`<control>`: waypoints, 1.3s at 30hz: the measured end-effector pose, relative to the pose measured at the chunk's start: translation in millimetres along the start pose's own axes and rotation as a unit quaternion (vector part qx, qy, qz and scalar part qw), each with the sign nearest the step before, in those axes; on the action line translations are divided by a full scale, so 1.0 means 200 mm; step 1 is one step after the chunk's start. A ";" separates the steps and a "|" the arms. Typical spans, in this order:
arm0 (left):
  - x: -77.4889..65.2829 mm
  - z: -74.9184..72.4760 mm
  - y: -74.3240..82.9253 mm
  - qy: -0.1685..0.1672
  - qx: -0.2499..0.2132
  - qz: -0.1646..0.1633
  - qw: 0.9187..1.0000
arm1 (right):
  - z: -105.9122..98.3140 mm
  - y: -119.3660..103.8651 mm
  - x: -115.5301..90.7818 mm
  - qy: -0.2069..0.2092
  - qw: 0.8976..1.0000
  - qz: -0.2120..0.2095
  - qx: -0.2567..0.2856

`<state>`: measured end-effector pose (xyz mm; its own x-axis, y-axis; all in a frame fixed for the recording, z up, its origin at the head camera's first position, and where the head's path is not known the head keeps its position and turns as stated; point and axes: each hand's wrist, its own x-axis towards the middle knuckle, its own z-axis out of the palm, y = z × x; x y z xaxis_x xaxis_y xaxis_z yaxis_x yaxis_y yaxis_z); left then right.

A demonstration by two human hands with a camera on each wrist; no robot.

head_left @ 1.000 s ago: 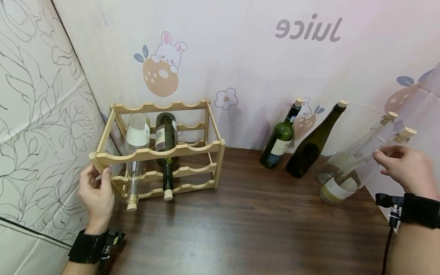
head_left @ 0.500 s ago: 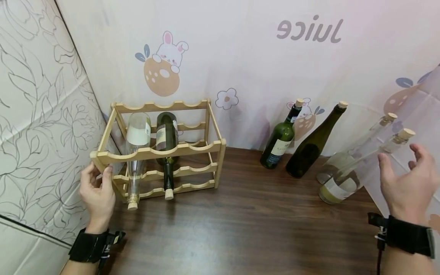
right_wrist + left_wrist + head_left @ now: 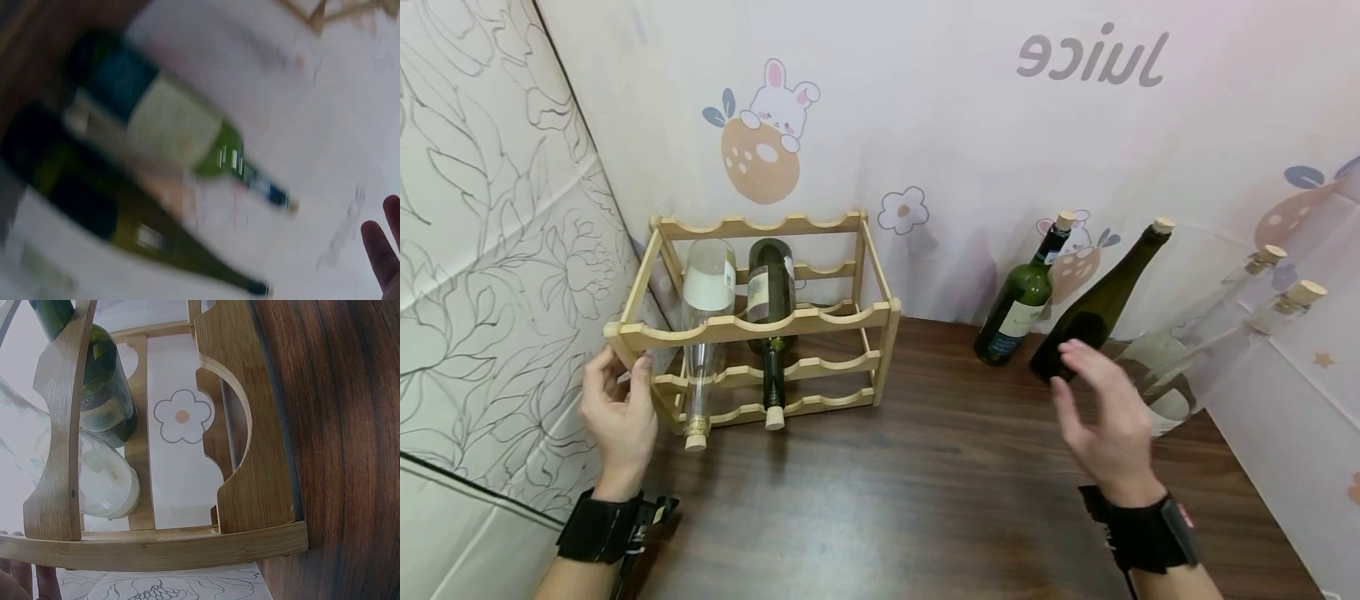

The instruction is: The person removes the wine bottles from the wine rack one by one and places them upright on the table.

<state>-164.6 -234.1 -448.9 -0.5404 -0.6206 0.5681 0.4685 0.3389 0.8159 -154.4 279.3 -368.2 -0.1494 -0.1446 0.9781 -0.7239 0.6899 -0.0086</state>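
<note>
My left hand [image 3: 621, 408] grips the front left post of the wooden wine rack [image 3: 820, 317], thumb on one side. In the rack lie a clear corked bottle [image 3: 698, 375] and a dark green wine bottle [image 3: 772, 367], both necks toward me. My right hand [image 3: 1108, 417] holds nothing, with thumb and fingers spread, in front of the dark olive bottle [image 3: 1093, 308]. Left of that bottle stands a green wine bottle [image 3: 1018, 308] with a cream and blue label. The right wrist view blurs both standing bottles.
Two clear corked bottles stand at the right: the nearer bottle [image 3: 1172, 404] is partly behind my right hand, the farther bottle [image 3: 1255, 267] behind it. A brown wood-grain table [image 3: 925, 500] lies below. Printed cloth walls [image 3: 955, 117] close off the back and sides.
My right hand has left the neck of the nearer clear bottle and moved left, in front of the olive bottle. The left hand keeps its grip on the rack; the view has shifted slightly.
</note>
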 end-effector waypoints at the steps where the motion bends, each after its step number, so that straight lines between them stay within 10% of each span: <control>1: 0.00 0.00 0.00 0.000 0.000 0.000 1.000 | 0.04 -0.02 -0.01 -0.013 1.000 -0.010 0.017; 20: 0.01 0.00 -0.01 -0.001 0.003 0.003 1.000 | 0.66 -0.35 -0.23 -0.254 0.955 -0.049 0.143; 39: 0.00 0.00 0.00 -0.003 0.011 0.015 1.000 | 1.06 -0.59 -0.14 -0.319 0.932 -0.147 0.090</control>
<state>-164.2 -234.3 -448.1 -0.5314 -0.6052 0.5928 0.4694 0.3722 0.8007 -208.9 51.6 -439.5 -0.2559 -0.7408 0.6210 -0.8896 0.4319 0.1486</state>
